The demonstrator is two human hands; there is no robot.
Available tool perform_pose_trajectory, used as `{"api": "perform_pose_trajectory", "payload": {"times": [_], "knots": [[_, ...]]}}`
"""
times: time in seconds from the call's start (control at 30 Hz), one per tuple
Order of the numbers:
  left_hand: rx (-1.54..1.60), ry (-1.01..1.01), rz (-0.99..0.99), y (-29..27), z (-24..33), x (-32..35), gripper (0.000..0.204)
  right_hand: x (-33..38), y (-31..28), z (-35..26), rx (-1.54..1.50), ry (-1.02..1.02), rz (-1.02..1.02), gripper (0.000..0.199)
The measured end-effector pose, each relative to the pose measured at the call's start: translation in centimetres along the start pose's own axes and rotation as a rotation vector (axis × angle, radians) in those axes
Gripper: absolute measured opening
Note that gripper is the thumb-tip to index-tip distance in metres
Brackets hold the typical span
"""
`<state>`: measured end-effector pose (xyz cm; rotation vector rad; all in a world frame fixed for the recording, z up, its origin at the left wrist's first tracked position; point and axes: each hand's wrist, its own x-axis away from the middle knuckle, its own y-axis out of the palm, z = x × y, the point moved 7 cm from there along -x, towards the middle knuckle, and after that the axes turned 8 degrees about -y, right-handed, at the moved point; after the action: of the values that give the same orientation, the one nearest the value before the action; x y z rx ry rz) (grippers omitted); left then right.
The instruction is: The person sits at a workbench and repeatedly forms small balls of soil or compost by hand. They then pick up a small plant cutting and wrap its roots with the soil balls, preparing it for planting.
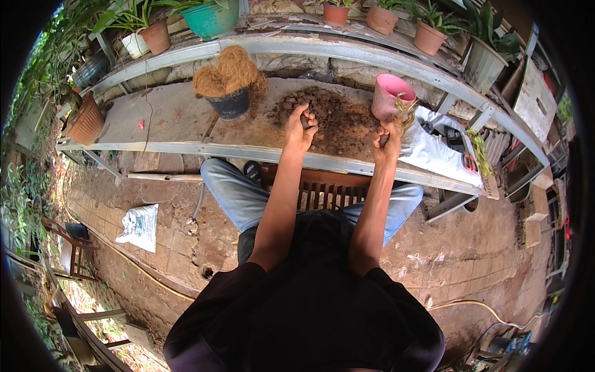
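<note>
Your left hand (302, 129) seems curled around some soil (338, 116), your right hand (387, 142) seems closed on the leafy plant (406, 113) beside the pink pot (390, 94), and the work looks unfinished, with much soil loose on the bench (164, 118).

There are five terracotta-coloured pots (336, 15), one pink pot (385, 103), one coir-filled pot (229, 107), one soil heap (339, 113)
</note>
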<state>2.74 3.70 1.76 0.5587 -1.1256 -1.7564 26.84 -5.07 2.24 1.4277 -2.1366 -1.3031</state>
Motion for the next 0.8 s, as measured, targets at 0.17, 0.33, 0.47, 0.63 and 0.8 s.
{"api": "perform_pose_trajectory", "payload": {"times": [0.17, 0.33, 0.47, 0.63, 0.8], "knots": [[0.097, 0.035, 0.009, 0.4, 0.2, 0.7, 0.029, 0.9, 1.7, -1.3, 0.034, -0.132, 0.236, 0.011], [0.079, 0.083, 0.04, 0.4, 0.6, 0.7, 0.035, 1.2, 2.6, -1.9, -0.084, -0.181, 0.124, 0.018], [0.036, 0.069, 0.19, -0.2, 0.2, 1.1, 0.038, 1.0, -0.2, -0.9, -0.158, -0.061, 0.133, 0.022], [0.024, 0.029, 0.092, -0.3, 0.0, 0.7, 0.042, -0.3, -2.5, -0.1, -0.021, 0.005, -0.036, 0.027], [0.028, 0.061, 0.099, -0.7, 0.5, 0.9, 0.04, 1.4, 0.6, 1.1, -0.247, -0.014, 0.342, 0.032]]}}
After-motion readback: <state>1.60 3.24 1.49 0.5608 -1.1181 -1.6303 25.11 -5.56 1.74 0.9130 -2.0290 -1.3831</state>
